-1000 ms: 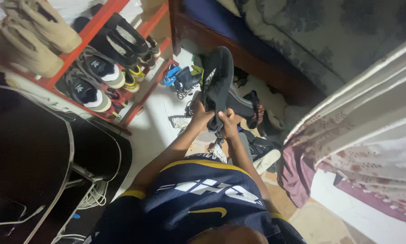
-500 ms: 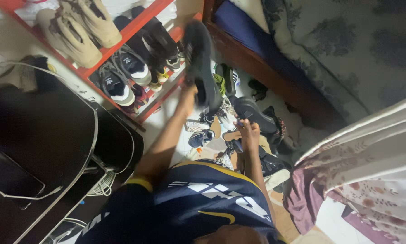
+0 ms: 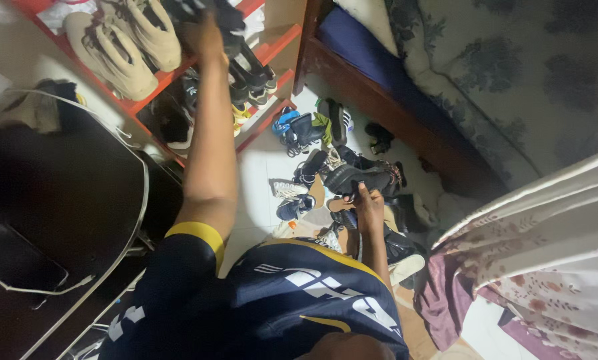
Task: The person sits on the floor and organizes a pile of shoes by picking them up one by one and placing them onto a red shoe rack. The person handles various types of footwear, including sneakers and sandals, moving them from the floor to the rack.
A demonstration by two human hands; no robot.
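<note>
Lifted since half a second ago, the left hand [image 3: 209, 37] now grips a black shoe [image 3: 229, 20] up at the red shoe rack [image 3: 272, 48], beside two tan boots [image 3: 122, 43]; its far end is cut off and blurred. Right of the rack, the right hand [image 3: 367, 200] clasps a second black shoe [image 3: 355, 179] among the floor pile below the wooden bed frame [image 3: 392, 110].

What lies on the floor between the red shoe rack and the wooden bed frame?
Head view: a loose pile of shoes lies between the red shoe rack and the bed frame.

Left hand [image 3: 209, 35] raised, right hand [image 3: 367, 200] low
</note>
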